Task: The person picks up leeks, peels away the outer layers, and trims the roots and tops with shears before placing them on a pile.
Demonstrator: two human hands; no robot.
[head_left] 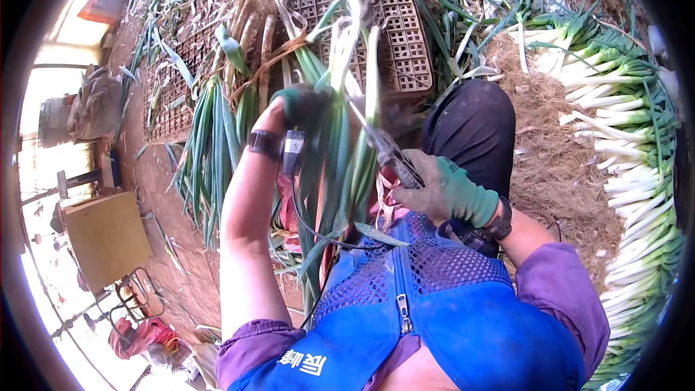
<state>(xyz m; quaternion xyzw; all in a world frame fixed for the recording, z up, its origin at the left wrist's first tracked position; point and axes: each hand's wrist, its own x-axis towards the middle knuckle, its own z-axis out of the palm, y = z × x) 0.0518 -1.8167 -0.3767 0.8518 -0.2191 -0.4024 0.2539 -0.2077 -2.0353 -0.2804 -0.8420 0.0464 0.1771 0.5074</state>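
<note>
My left hand, in a dark green glove, is closed around several long green onions. Their pale ends point up and away from me, and their green leaves hang toward my lap. My right hand, in a grey and green glove, grips what looks like an air gun with a thin metal nozzle. The nozzle points up and left, close beside the stalks. Around the pale root ends the picture is blurred. My left fingers are partly hidden by the leaves.
Plastic crates strewn with onions and leaf scraps stand ahead. Untrimmed onions hang over the crate edge at left. Cleaned onions lie in a long row at right, beside heaped root trimmings. A yellowish board stands far left.
</note>
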